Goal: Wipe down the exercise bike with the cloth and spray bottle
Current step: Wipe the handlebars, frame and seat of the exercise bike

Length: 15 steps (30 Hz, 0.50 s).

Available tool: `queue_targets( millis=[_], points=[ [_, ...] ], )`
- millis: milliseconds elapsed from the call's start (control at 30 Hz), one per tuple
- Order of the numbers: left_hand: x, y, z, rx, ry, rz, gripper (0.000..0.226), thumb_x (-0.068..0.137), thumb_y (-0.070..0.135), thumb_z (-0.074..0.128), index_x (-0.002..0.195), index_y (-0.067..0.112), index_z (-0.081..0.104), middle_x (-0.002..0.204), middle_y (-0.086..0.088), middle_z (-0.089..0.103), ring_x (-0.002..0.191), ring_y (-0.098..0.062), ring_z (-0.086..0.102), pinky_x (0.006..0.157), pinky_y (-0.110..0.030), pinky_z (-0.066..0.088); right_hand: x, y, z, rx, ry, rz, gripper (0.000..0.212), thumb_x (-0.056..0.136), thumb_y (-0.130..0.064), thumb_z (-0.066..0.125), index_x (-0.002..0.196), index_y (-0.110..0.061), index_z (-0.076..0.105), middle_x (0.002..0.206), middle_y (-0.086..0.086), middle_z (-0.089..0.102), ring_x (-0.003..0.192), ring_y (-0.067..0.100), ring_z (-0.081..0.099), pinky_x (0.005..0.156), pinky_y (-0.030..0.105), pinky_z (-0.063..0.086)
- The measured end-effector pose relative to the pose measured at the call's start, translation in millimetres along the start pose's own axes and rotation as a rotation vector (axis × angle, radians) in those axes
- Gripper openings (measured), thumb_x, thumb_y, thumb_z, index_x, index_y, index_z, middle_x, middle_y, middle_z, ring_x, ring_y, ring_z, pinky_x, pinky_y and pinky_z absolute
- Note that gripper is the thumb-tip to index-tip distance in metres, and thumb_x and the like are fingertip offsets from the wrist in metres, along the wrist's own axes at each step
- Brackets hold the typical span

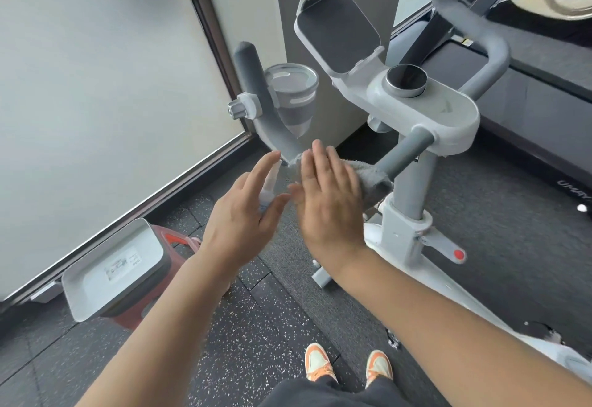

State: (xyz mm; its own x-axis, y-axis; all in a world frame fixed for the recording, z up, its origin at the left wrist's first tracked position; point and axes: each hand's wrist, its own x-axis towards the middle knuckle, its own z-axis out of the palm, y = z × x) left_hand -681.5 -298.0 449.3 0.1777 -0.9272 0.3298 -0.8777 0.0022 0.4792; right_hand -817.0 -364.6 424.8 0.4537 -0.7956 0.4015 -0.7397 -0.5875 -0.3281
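Note:
The white and grey exercise bike (429, 112) stands in front of me, its grey handlebar (402, 156) running left from the console. A grey cloth (373, 177) is draped over that bar. My right hand (330, 201) lies flat against the cloth, fingers straight and together. My left hand (243, 214) is just to its left, fingers stretched out. A small translucent spray bottle (268, 184) sits between its thumb and palm, nozzle pointing up towards the bar's bend. Most of the bottle is hidden by the hand.
A cup holder (290, 99) and tablet holder (336, 28) sit on the bike's front. A red stool carrying a grey tray (115, 269) stands at lower left by the frosted glass wall (96, 86). A treadmill (544, 67) lies behind the bike. My orange shoes (320, 365) are on the speckled floor.

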Motion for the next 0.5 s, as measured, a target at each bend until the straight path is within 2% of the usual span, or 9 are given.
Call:
queue_targets(
  millis=[67,167,267,400,500],
  points=[
    [-1.8,-5.3,-6.6,0.007,0.027,0.0,0.061,0.09,0.04,0.058,0.144,0.033,0.032,0.124,-0.003,0.059,0.091,-0.027,0.063,0.069,-0.037,0.051,14.0,-16.4,5.4,-0.113,-0.051,0.013,0.055,0.102,-0.037,0.029,0.146,-0.003,0.032,0.154,0.018,0.029,0.143,0.034,0.028,0.116,0.042,0.014],
    [-5.2,-13.9,-18.2,0.004,0.058,0.007,0.061,0.09,0.041,0.057,0.145,0.032,0.032,0.125,-0.004,0.059,0.096,-0.026,0.062,0.073,-0.037,0.05,40.4,-35.4,10.1,-0.181,-0.167,0.017,0.058,0.105,-0.031,0.026,0.149,0.002,0.009,0.158,0.024,0.009,0.147,0.036,0.013,0.118,0.044,0.013],
    [-8.1,-21.0,-25.7,0.034,0.079,0.001,0.061,0.091,0.037,0.061,0.145,0.031,0.033,0.111,-0.004,0.063,0.083,-0.024,0.06,0.066,-0.03,0.043,70.6,-46.0,9.9,-0.139,-0.199,0.046,0.058,0.104,-0.019,0.024,0.148,0.005,-0.004,0.157,0.027,-0.001,0.147,0.037,0.008,0.12,0.043,0.015],
    [-10.7,-23.2,-27.9,0.035,0.084,0.003,0.063,0.091,0.032,0.063,0.145,0.031,0.032,0.111,-0.005,0.062,0.083,-0.023,0.06,0.068,-0.031,0.044,86.1,-46.3,8.0,-0.112,-0.236,0.054,0.061,0.103,-0.019,0.025,0.146,0.007,-0.009,0.157,0.029,-0.003,0.147,0.037,0.009,0.12,0.041,0.017],
    [-10.7,-22.5,-26.2,0.029,0.082,0.001,0.062,0.091,0.034,0.062,0.145,0.032,0.031,0.107,-0.002,0.061,0.08,-0.022,0.058,0.067,-0.033,0.046,67.3,-32.0,-1.0,-0.164,-0.289,0.091,0.061,0.103,-0.032,0.026,0.15,-0.002,0.0,0.158,0.025,0.007,0.144,0.04,0.018,0.116,0.049,0.021]
  ],
)
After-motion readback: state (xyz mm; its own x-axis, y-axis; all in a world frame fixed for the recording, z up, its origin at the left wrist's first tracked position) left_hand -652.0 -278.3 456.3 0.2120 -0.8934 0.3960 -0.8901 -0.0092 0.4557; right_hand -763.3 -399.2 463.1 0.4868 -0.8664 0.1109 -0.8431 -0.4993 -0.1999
